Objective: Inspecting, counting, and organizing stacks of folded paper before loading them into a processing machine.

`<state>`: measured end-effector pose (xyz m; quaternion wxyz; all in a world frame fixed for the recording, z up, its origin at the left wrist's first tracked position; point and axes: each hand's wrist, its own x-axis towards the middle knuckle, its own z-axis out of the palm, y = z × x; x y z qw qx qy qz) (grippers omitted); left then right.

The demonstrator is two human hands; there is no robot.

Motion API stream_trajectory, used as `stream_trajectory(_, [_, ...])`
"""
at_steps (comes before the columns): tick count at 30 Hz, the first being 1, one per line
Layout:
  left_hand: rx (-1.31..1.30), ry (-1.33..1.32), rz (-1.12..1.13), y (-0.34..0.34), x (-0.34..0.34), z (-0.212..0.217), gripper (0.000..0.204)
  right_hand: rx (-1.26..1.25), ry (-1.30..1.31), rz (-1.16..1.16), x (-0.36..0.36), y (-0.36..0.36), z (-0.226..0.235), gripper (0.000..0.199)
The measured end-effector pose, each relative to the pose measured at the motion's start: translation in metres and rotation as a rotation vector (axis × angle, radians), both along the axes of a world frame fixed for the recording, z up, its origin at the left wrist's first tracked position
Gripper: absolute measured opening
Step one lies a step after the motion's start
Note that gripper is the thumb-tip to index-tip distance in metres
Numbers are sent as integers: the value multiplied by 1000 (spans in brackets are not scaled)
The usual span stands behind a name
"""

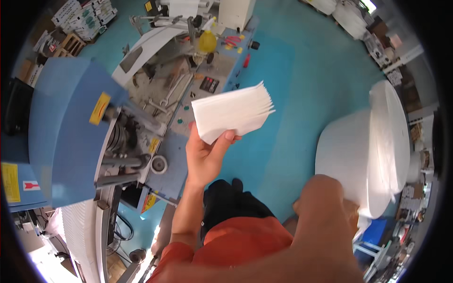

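Observation:
My left hand (211, 153) is closed on a stack of flat white paper pieces (233, 111), gripping its lower edge with the thumb in front. The pieces fan apart into several layered tips at the right end of the stack. It is held up in front of the machine's edge, above the blue-green floor. My right arm (321, 207) is bent at the lower right, close to a big white roll (344, 151). Most of my right hand (297, 206) is hidden behind that arm, so its fingers do not show.
On the left is a machine with a blue housing (71, 127) and metal shafts. Its bed carries wrenches (170, 90), a yellow spray bottle (207, 41) and red-handled scissors (232, 40). Stacked packages (87, 21) stand at the far left. A blue-green floor (292, 89) runs between machine and roll.

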<state>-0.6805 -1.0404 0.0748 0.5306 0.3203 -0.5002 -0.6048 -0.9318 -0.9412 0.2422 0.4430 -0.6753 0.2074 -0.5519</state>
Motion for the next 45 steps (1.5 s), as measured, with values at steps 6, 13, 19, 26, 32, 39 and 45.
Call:
stream_trajectory(6, [-125,109,163,-110,-57,-20,28,186,-325,524,83,-150,5,61])
stream_trajectory(13, [0,21,473,-238,-85,-53,33,-8,-183,768,42,-334,-42,57])
stream_trajectory(19, [61,31,751,-301,-102,-41,29,-335,403,-75,90,-704,-44,28])
stream_trajectory(26, [220,-62,1137,-321,-127,-43,32,-68,1367,-73,209,-982,-122,98])
stream_trajectory(32, [177,20,1368,-372,-159,-22,22,-301,1770,-7,215,-986,-97,48])
stream_trajectory(39, [226,38,1483,-391,-200,-19,27,-882,1175,339,233,-998,-124,68])
stream_trajectory(45, [126,170,1390,-409,-207,-19,34,-1122,1147,449,214,-1105,-130,22])
